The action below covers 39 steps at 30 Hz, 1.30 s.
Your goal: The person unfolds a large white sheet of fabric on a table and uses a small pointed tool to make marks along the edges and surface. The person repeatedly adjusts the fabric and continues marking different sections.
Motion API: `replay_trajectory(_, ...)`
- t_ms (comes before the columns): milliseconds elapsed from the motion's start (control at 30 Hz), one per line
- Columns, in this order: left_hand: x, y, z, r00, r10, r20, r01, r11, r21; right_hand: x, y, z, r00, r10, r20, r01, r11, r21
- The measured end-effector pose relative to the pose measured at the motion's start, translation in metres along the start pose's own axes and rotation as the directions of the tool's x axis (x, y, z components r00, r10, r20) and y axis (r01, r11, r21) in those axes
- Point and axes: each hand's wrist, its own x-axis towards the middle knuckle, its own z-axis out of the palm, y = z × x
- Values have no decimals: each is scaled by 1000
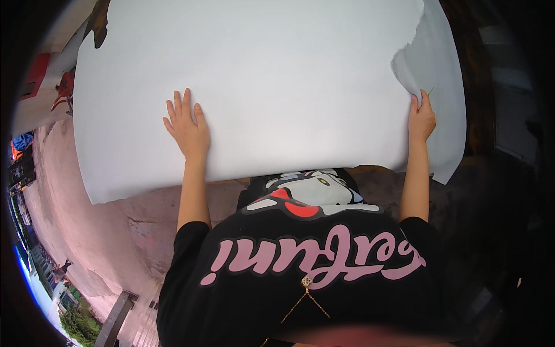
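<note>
A large white sheet [289,92], irregular along its edges like a hide, covers the table before me. My left hand [189,128] lies flat on its left part, fingers spread. Over on the right, my right hand [422,121] is closed, thumb and fingers pinching the sheet's ragged right edge, which curls up there. A thin greenish sliver [430,92] sticks out beside those fingertips; what it is, I cannot make out. Under that curled edge shows a greyish-white layer [448,87] reaching the table's right side. The sheet's front edge hangs close to my body.
Dark brown tabletop [471,75] shows along the right and at a gap at the upper left. To the left are a pale concrete floor [87,168], a red object [38,75] and a blue bundle [23,141]. A post-like bar [115,318] stands at the lower left.
</note>
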Motion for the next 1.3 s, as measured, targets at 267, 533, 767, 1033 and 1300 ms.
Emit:
replay_trajectory(267, 0, -2, -1, 1000, 16, 14, -16, 1000, 4, 61, 65, -23, 969, 40, -245, -32, 999, 35)
replay_trajectory(533, -12, 54, 6, 977, -210, -28, 208, 975, -74, 162, 276, -86, 933, 133, -334, -158, 986, -49)
replay_trajectory(767, -79, 181, 29, 955, -297, -16, 297, 955, 4, 288, 453, -117, 906, 190, -377, -282, 937, -207)
replay_trajectory(1033, -172, 159, 19, 598, -801, 9, 692, 511, -510, 249, 488, 16, 883, 448, -142, -469, 856, -219)
replay_trajectory(1300, -194, 168, 50, 516, -598, 613, 504, -366, -782, 179, 404, 23, 893, 347, -287, -349, 936, 47)
